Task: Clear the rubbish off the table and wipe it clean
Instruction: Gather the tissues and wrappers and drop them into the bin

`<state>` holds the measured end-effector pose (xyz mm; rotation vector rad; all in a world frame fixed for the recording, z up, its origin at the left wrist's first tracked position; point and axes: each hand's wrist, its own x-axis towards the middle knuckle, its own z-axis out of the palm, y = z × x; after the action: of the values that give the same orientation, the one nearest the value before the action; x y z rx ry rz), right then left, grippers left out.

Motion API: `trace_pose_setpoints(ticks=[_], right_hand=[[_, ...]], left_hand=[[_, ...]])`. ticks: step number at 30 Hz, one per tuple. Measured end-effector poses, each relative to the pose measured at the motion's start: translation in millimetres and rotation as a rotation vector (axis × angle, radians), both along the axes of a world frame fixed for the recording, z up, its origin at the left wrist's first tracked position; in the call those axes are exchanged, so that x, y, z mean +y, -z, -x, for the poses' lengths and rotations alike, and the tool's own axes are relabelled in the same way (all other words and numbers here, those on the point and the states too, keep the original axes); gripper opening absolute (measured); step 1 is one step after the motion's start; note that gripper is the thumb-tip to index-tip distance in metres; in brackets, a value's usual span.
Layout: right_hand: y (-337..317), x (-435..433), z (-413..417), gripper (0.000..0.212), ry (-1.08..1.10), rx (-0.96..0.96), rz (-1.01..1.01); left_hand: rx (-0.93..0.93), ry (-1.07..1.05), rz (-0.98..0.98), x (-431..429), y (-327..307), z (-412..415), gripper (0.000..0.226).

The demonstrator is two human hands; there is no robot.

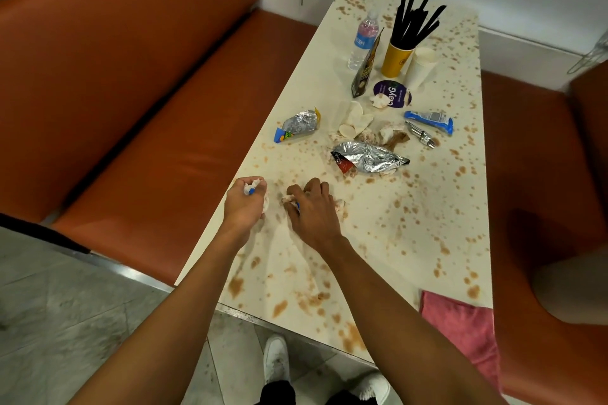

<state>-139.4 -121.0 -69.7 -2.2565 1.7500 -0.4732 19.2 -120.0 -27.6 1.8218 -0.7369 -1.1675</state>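
Cloth (460,329) for wiping lies untouched at the near corner of the spattered table (411,207). Mid-table, the left hand (245,204) clutches a tissue wad (248,187) and the right hand (312,207) grips a second wad (289,199), so overfull fists may shed scraps; beyond, a reach for the foil wrapper (368,158) could topple the yellow cup (396,59)

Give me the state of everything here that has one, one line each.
White table, spattered with brown stains.
Left hand, grips crumpled white tissue.
Right hand, grips second crumpled tissue.
Clear plastic water bottle, upright.
Yellow paper cup, upright, holding black sticks.
Large silver foil packet, crumpled, lying flat.
Pink cloth, lying untouched at near corner.
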Motion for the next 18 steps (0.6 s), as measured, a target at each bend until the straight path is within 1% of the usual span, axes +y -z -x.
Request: trace_pose_setpoints(ticks=[3, 7, 13, 18], right_hand=[[-3.2, -1.4, 5.9, 0.025, -0.036, -0.084, -0.101], [-13.1, -2.3, 28.6, 0.021, -0.011, -0.225, -0.230], [-38.5, 9.4, 87.7, 0.016, 0.143, -0.390, -0.334], [-54.5, 26.9, 151.7, 0.014, 0.259, -0.418, -0.381]], left_hand=[[-0.049, 0.051, 0.001, -0.3, -1.2, 4.4, 0.021], [-0.066, 0.176, -0.004, -1.8, -4.9, 20.9, 0.019], [-0.100, 0.393, 0.022, -4.6, -5.7, 70.7, 0.009], [-0.163, 0.621, 0.034, -5.1, -10.4, 132.7, 0.010]])
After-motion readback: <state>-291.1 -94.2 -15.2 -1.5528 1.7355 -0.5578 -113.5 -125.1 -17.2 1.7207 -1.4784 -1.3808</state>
